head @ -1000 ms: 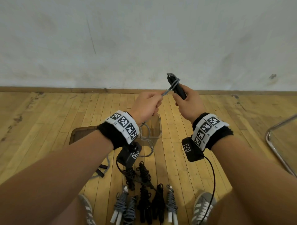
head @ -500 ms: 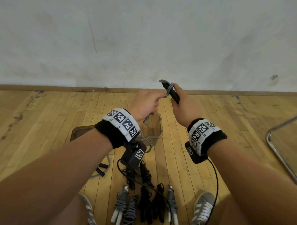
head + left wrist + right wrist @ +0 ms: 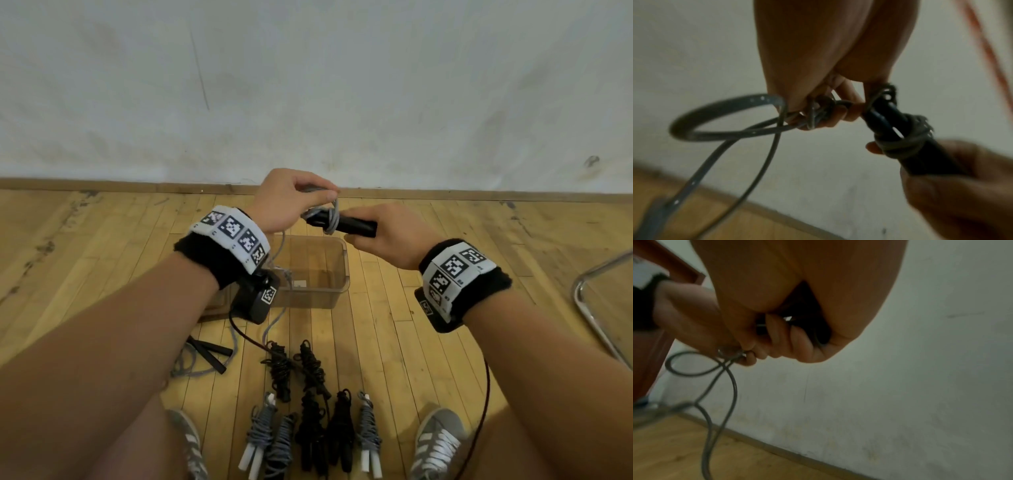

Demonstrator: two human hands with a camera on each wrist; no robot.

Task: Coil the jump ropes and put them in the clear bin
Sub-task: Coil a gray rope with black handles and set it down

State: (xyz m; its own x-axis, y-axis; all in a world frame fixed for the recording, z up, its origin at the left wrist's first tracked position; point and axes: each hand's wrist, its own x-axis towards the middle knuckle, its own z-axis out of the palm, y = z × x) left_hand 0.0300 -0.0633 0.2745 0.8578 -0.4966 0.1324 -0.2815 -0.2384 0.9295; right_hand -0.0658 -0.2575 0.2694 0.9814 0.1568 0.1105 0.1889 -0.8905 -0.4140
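Note:
My right hand point(image 3: 383, 236) grips the black handles point(image 3: 349, 224) of a jump rope, held level above the clear bin point(image 3: 329, 291). My left hand point(image 3: 294, 202) pinches the grey rope point(image 3: 330, 214) just left of the handles, where a few turns lie around them. In the left wrist view the rope point(image 3: 719, 123) forms a loose loop under my left hand point(image 3: 824, 113), and the wound handles point(image 3: 906, 138) point into the right hand. In the right wrist view the right hand point(image 3: 789, 337) is curled on the dark handles, and the rope point(image 3: 723, 386) trails down to the floor.
Several coiled jump ropes point(image 3: 308, 428), black and grey, lie on the wooden floor between my shoes point(image 3: 435, 442). An uncoiled rope with black handles point(image 3: 209, 353) lies left of them. A metal chair frame point(image 3: 596, 308) stands at the right. The white wall is close ahead.
The handles have tipped from upright to level and dropped lower. My left hand has gone up and over them with the rope, laying on another turn.

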